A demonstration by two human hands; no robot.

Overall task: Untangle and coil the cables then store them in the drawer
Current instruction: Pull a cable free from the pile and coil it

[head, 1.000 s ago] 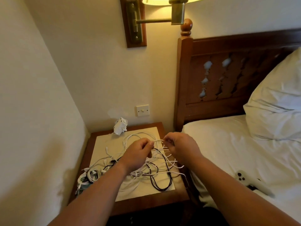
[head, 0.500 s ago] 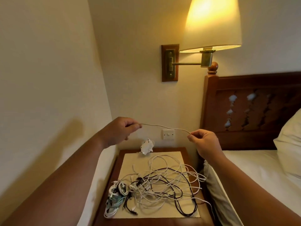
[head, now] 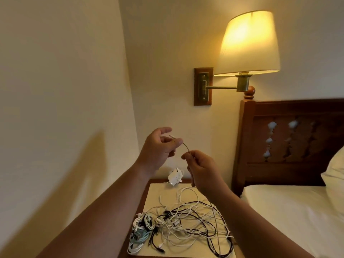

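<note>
You hold a thin pale cable up in the air between both hands, above the dark wooden bedside table with its cream mat top. Your left hand pinches the cable near its free end between thumb and forefinger, with the other fingers loosely spread and a short tip poking out past the thumb. Your right hand, just beside and a little lower, pinches the same cable between thumb and forefinger, with the remaining fingers curled in. Only a short, gently bent stretch runs between the two pinches. Below your right hand the cable drops toward the loose tangle of white and black cables spread over the mat. At the tangle's left edge lies a tighter bundle of white and pale blue-green cables. A small white plug adapter sits at the back of the table against the wall. To the right stand a lit wall lamp with a cream shade, a carved dark wooden headboard and a white-sheeted bed.
</note>
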